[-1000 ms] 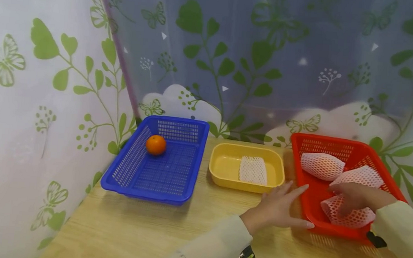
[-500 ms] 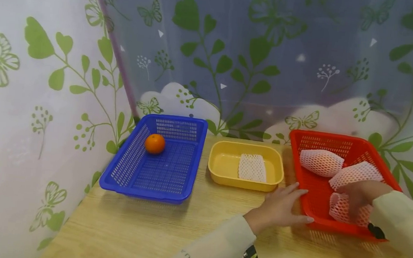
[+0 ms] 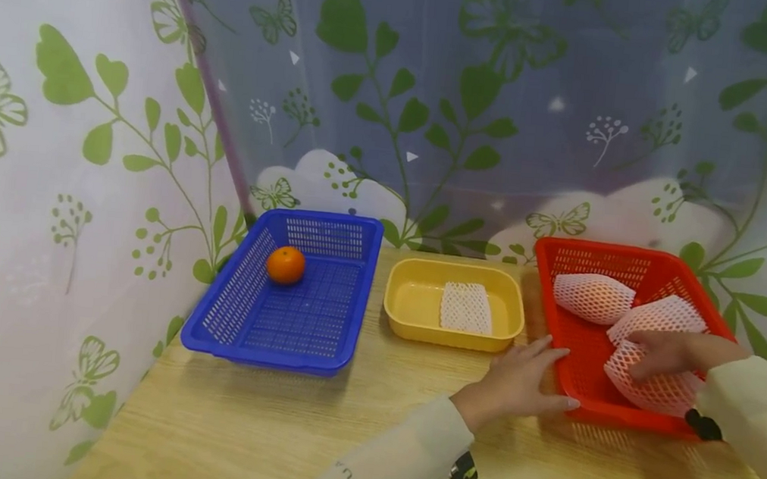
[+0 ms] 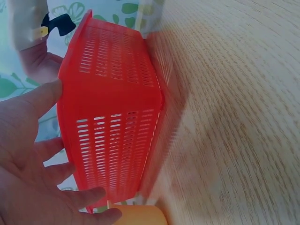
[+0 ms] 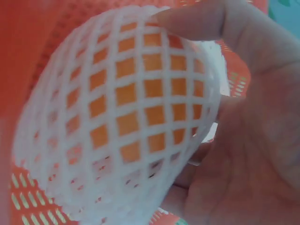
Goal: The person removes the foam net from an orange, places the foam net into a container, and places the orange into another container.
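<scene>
Inside the red basket (image 3: 629,249) on the right, my right hand (image 3: 678,352) grips an orange in a white foam net (image 5: 136,103). In the right wrist view the thumb lies over the netted fruit and the fingers go behind it, partly hidden. Two more foam-netted fruits lie farther back in the basket, one at the back left (image 3: 594,297) and one beside my hand (image 3: 664,319). My left hand (image 3: 515,379) has its fingers spread against the basket's left side. The left wrist view shows its thumb touching the rim at the corner.
A yellow tray (image 3: 411,310) stands left of the red basket, with a flat white foam net (image 3: 466,308) in it. Farther left, a blue basket (image 3: 300,331) holds one bare orange (image 3: 285,265). All stand on a wooden table (image 3: 257,434) before a patterned curtain (image 3: 386,57).
My right hand has turned and shifted the front netted orange within the red basket, and more of its net shows now. The left hand stays at the basket's side.
</scene>
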`<action>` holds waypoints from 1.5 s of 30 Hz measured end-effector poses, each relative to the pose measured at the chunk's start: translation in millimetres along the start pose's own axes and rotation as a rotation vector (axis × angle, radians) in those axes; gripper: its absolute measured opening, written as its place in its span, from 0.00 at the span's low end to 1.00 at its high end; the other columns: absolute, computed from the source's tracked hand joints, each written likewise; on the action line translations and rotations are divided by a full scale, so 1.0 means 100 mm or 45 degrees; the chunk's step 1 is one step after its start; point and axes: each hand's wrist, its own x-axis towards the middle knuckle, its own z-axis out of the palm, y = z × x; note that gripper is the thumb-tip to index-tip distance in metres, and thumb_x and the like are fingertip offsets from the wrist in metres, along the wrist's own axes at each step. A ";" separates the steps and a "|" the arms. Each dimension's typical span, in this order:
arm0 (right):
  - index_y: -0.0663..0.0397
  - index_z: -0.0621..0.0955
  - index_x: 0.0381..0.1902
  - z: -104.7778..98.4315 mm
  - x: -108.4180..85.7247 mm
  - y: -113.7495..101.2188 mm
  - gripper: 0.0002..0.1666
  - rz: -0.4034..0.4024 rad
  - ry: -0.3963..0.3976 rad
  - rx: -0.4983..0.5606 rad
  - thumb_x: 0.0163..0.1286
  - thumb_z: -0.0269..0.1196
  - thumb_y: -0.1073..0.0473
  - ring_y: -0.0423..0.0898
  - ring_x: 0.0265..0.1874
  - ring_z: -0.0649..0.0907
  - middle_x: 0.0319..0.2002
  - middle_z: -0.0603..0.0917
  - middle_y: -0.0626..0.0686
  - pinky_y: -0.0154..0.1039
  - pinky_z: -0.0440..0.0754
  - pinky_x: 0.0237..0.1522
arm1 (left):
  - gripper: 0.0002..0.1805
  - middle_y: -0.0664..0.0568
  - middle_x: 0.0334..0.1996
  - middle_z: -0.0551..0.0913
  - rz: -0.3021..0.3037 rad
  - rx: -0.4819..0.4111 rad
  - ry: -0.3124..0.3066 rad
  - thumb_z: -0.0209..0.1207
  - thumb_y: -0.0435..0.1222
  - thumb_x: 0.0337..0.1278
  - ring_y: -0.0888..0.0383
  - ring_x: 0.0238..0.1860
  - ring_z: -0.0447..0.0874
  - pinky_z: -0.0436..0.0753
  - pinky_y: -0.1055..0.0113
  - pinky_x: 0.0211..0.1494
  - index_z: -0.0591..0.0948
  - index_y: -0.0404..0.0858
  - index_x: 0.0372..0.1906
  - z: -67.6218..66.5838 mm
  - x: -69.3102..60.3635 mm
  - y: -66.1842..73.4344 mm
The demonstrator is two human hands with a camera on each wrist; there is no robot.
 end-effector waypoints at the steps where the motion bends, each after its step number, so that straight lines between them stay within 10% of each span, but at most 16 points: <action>1: 0.75 0.54 0.69 -0.01 -0.02 -0.01 0.59 -0.029 0.011 0.001 0.57 0.67 0.40 0.79 0.59 0.59 0.64 0.57 0.81 0.78 0.58 0.55 | 0.41 0.62 0.75 0.55 -0.002 -0.005 -0.002 0.58 0.63 0.56 0.56 0.72 0.58 0.66 0.52 0.69 0.61 0.59 0.73 -0.01 0.00 0.00; 13: 0.65 0.62 0.68 0.09 -0.26 -0.21 0.46 -0.497 0.453 0.041 0.59 0.68 0.50 0.72 0.57 0.71 0.62 0.68 0.75 0.71 0.73 0.48 | 0.39 0.63 0.75 0.53 0.012 -0.090 -0.024 0.56 0.62 0.59 0.56 0.74 0.55 0.66 0.53 0.69 0.60 0.60 0.74 0.00 0.05 -0.07; 23: 0.59 0.62 0.69 0.25 -0.43 -0.52 0.50 -0.552 0.635 0.206 0.53 0.72 0.54 0.48 0.39 0.76 0.50 0.76 0.59 0.38 0.81 0.33 | 0.32 0.58 0.75 0.55 0.092 -0.200 -0.022 0.52 0.55 0.67 0.58 0.73 0.57 0.64 0.62 0.71 0.64 0.54 0.73 -0.01 0.04 -0.19; 32: 0.58 0.66 0.67 0.29 -0.55 -0.92 0.51 -0.700 0.858 0.026 0.46 0.76 0.58 0.46 0.44 0.75 0.56 0.76 0.55 0.43 0.81 0.43 | 0.23 0.60 0.62 0.75 -0.073 -0.901 0.185 0.42 0.49 0.75 0.62 0.62 0.72 0.73 0.66 0.63 0.74 0.47 0.65 -0.17 0.04 -0.18; 37: 0.58 0.67 0.67 0.34 -0.55 -1.12 0.52 -0.767 0.905 -0.046 0.43 0.77 0.57 0.47 0.47 0.75 0.56 0.77 0.54 0.51 0.81 0.46 | 0.24 0.57 0.55 0.79 -0.083 -1.219 0.168 0.45 0.52 0.74 0.63 0.47 0.79 0.83 0.61 0.50 0.73 0.45 0.65 -0.26 0.05 -0.20; 45: 0.58 0.67 0.68 0.44 -0.45 -1.33 0.54 -0.877 0.996 -0.055 0.42 0.78 0.61 0.47 0.46 0.77 0.55 0.78 0.54 0.48 0.83 0.44 | 0.26 0.53 0.51 0.74 -0.110 -1.422 0.095 0.62 0.46 0.63 0.60 0.39 0.82 0.85 0.54 0.45 0.66 0.42 0.60 -0.33 -0.01 -0.32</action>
